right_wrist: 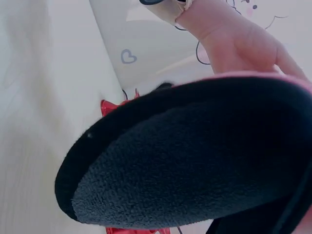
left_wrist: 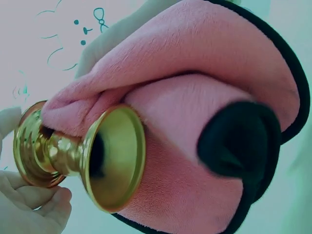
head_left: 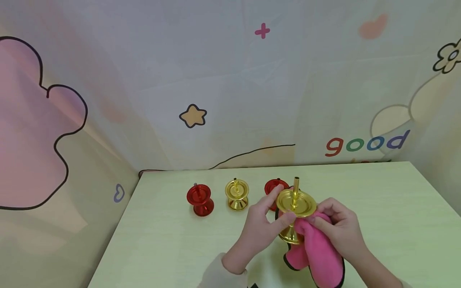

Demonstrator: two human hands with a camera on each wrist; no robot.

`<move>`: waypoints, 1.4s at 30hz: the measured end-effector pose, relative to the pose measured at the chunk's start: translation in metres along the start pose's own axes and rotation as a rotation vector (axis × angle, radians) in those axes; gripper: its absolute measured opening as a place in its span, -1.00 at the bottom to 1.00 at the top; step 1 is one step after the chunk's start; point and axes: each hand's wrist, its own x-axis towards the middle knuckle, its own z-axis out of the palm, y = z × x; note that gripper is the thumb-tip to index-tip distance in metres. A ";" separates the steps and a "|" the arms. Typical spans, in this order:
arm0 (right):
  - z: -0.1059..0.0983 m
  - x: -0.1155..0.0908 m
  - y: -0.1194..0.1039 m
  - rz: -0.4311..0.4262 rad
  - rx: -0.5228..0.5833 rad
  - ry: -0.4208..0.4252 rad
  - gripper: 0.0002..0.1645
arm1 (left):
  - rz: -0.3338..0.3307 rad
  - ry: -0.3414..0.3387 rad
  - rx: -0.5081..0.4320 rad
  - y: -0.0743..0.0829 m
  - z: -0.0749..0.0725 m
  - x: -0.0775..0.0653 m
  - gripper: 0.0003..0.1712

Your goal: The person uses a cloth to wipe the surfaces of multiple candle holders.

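A gold candle holder (head_left: 296, 203) with a thin upright tube is held above the table, slightly tilted. My left hand (head_left: 260, 224) pinches its dish by the rim, thumb in front and fingers behind. In my right hand (head_left: 340, 228) is a pink cloth (head_left: 325, 256) with dark edging, gripped between thumb and fingers against the holder's right side. The left wrist view shows the holder's hollow base (left_wrist: 119, 158) and the cloth (left_wrist: 175, 58) tucked against its narrow stem. Dark cloth underside (right_wrist: 185, 161) fills most of the right wrist view and hides the holder there.
On the light table (head_left: 162, 248), toward the back, stand a red candle holder (head_left: 202, 200) and a smaller gold candle holder (head_left: 237, 194). Another red candle holder (head_left: 275, 185) is partly hidden behind my left hand. A printed fabric backdrop (head_left: 230, 88) rises behind the table.
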 end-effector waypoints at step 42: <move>0.009 0.000 0.004 0.067 -0.333 0.148 -0.69 | -0.051 0.239 0.088 -0.006 0.025 0.000 -0.12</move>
